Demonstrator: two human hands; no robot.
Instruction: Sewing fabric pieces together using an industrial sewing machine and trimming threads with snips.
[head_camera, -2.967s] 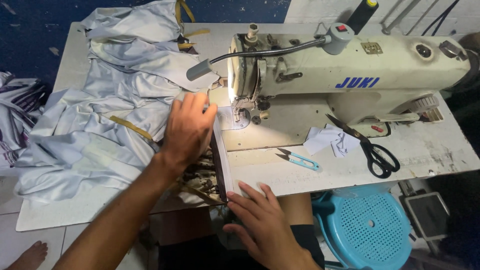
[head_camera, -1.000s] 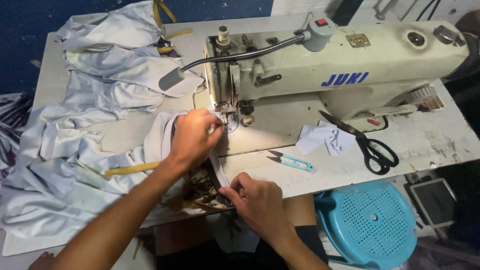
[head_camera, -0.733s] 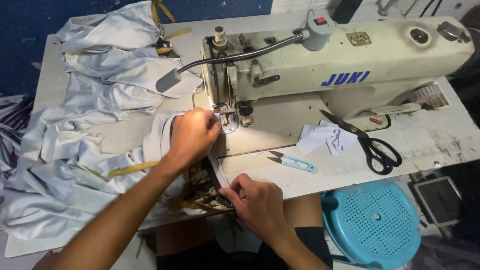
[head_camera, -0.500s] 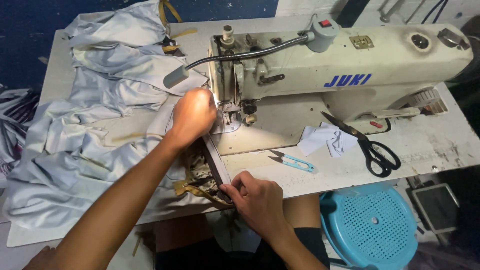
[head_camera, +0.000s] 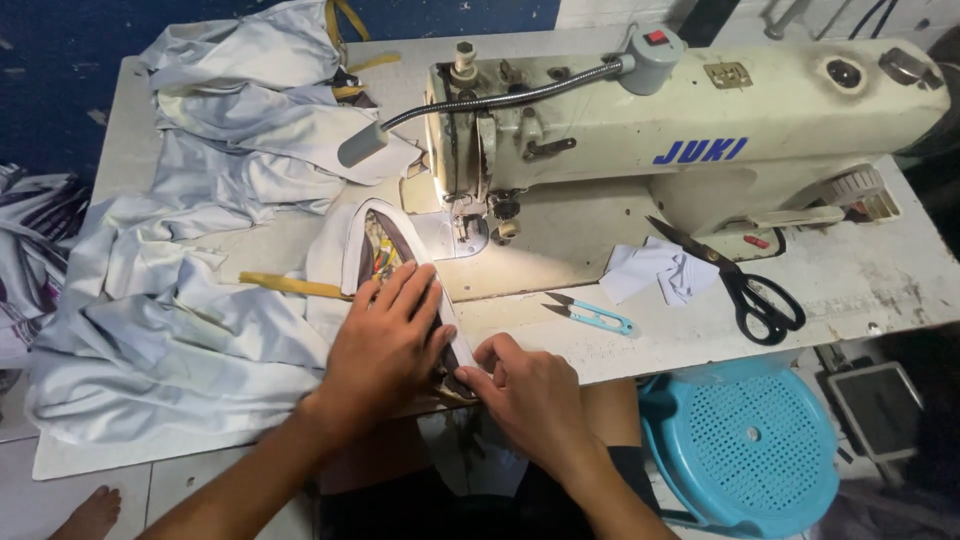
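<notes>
Grey fabric (head_camera: 180, 330) lies heaped over the left half of the bench (head_camera: 880, 290), pale and creased, its curved white-edged seam strip (head_camera: 355, 245) running from the needle of the sewing machine (head_camera: 690, 120) toward me. I see my left hand (head_camera: 385, 345) pressed flat on that strip, grip spread wide. My right hand (head_camera: 530, 390) pinches the strip's end at the bench's front edge. Right of the strip lie black scissors (head_camera: 745, 285) and small blue snips (head_camera: 590, 315), with bare bench around them.
</notes>
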